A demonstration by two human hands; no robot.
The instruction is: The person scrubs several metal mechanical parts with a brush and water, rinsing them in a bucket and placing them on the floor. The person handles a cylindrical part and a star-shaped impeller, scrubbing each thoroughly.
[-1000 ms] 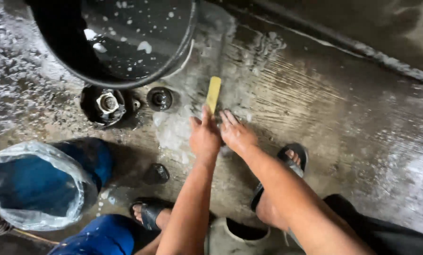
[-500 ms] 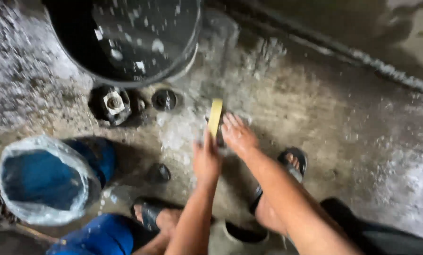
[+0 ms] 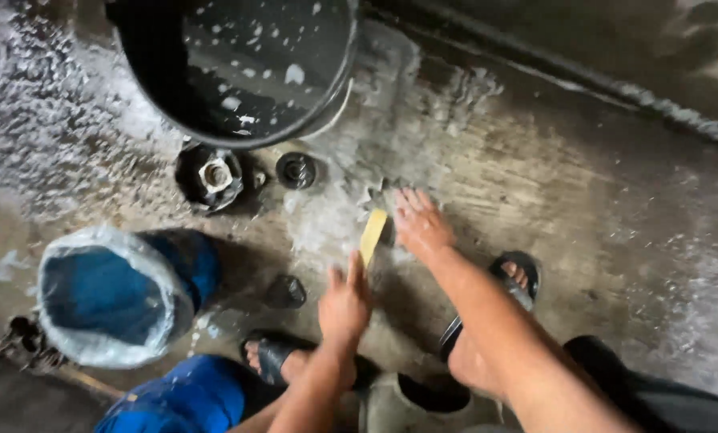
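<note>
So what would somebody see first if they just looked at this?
Probably the two bare hands in the middle: the left hand grips a flat yellow strip, and the right hand presses on the wet, soapy concrete floor. Next, the big black tub of foamy water at the top, and the blue plastic-lined bucket at lower left.

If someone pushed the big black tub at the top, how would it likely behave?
The black tub holds sudsy water, so it is probably heavy and would slosh rather than tip. The concrete floor under it is wet and foamy, so it might slide once it starts moving.
</note>
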